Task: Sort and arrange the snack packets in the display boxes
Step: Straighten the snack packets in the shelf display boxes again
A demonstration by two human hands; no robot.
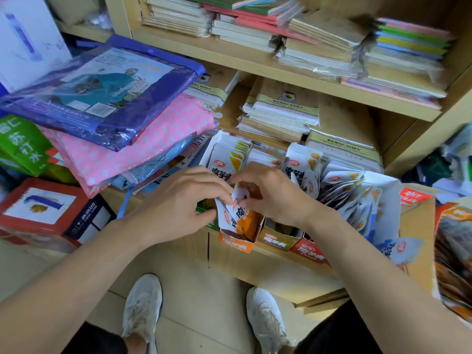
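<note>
- A small bunch of white and orange foil snack packets (236, 213) stands in a thin orange cardboard display box (236, 243), just below the middle of the view.
- The left hand (184, 198) is at 9 o'clock from the bunch. Its thumb and fingertips pinch the white top edge of the packets.
- The right hand (274, 194) is at 2 o'clock from the bunch. Its fingers curl over the top of the same packets and hold them. The two hands nearly touch.
- At 3 o'clock from the orange box, right beside it, is a tan cardboard display box (277, 241). Next to that is a red cardboard display box (310, 250). The right wrist is over both, and I cannot tell what is inside them.
- At 12 o'clock from the hands, rows of white upright snack packets (224, 159) stand close together.
- At 3 o'clock from the right hand, a messy fan of white packets (357, 192) leans all ways.
- The display boxes sit on a big brown cardboard carton (268, 272).
- At 10 o'clock from the hands lies a pink spotty plastic bag (122, 149), with a shiny blue plastic pack (102, 98) on top.
- At 9 o'clock, near the edge, is a red square box (43, 208). A green carton (20, 144) is above it.
- At 12 o'clock, up high, wooden shelves (281, 66) hold piles of paper notebooks (281, 111).
- At 6 o'clock, two white shoes (143, 307) stand on the floor.
</note>
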